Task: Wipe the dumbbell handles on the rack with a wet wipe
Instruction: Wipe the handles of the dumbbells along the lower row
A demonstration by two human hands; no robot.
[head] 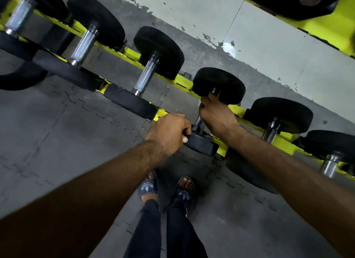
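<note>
Dumbbells with black round heads and knurled steel bars lie in a row on a yellow rack that slants across the view from ten o'clock down to four o'clock. At ten o'clock the first dumbbell is blurred. The second dumbbell sits toward eleven o'clock and the third dumbbell just left of centre, both with no hand on them. Grey interlocking floor matting spreads from nine to seven o'clock. At six o'clock two feet in dark slide sandals stand on it. At centre the left hand has its fingers curled over the rim of the near head of the fourth dumbbell and grips it. A small pale tip shows under the hand, and I cannot tell whether it is a nail or a wipe. At that hand's one o'clock the right hand is wrapped tight round the handle, which rests on the rack with only a short stretch of bare steel between fist and near head. No wipe can be made out inside the fist. The fifth dumbbell lies at three o'clock and the sixth dumbbell at four o'clock. A pale, scuffed wall panel fills one o'clock.
</note>
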